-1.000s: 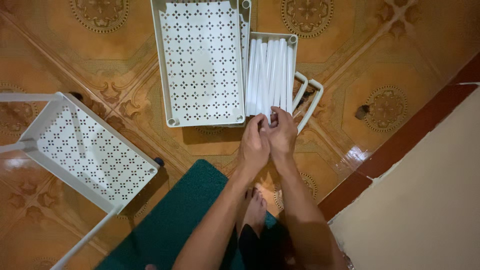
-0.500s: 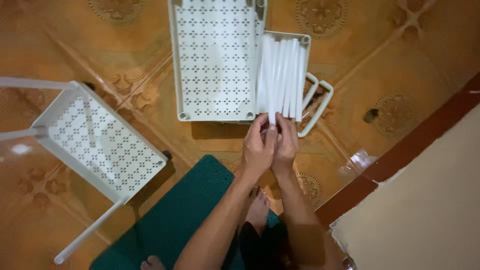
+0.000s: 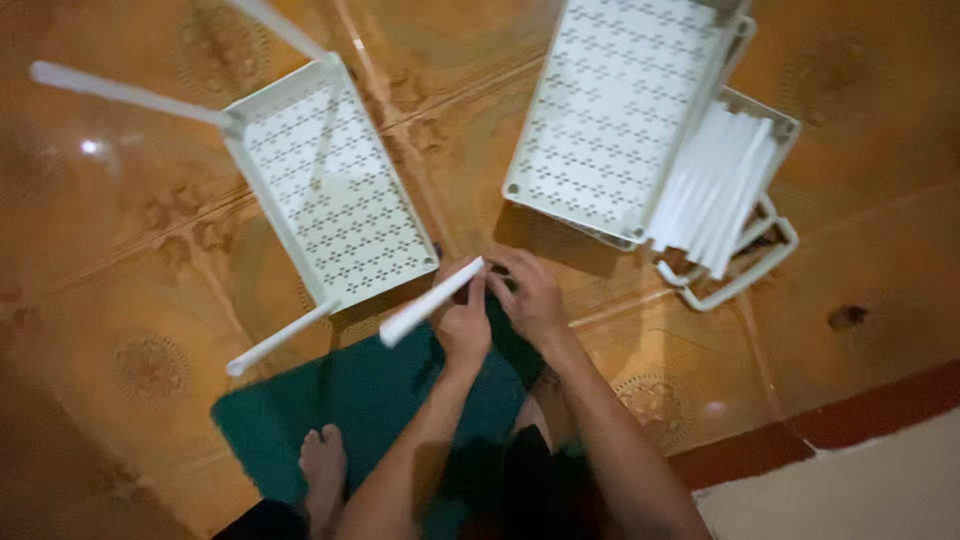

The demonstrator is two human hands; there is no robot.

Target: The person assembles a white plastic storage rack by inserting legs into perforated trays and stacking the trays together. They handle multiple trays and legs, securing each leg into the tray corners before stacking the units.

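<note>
Gripped a white plastic tube (image 3: 430,302) in the left hand (image 3: 464,322), fingers closed round its upper end; right hand (image 3: 530,295) pinched the same end from the other side. Tube slanted down-left over the green mat (image 3: 370,400), just beside the near corner of the perforated white shelf tray (image 3: 330,195) with legs already fitted. Off to the right: second perforated tray (image 3: 620,110), a bundle of spare white tubes (image 3: 715,190) lying in a third tray (image 3: 785,125), all on patterned orange floor tiles (image 3: 150,300).
</note>
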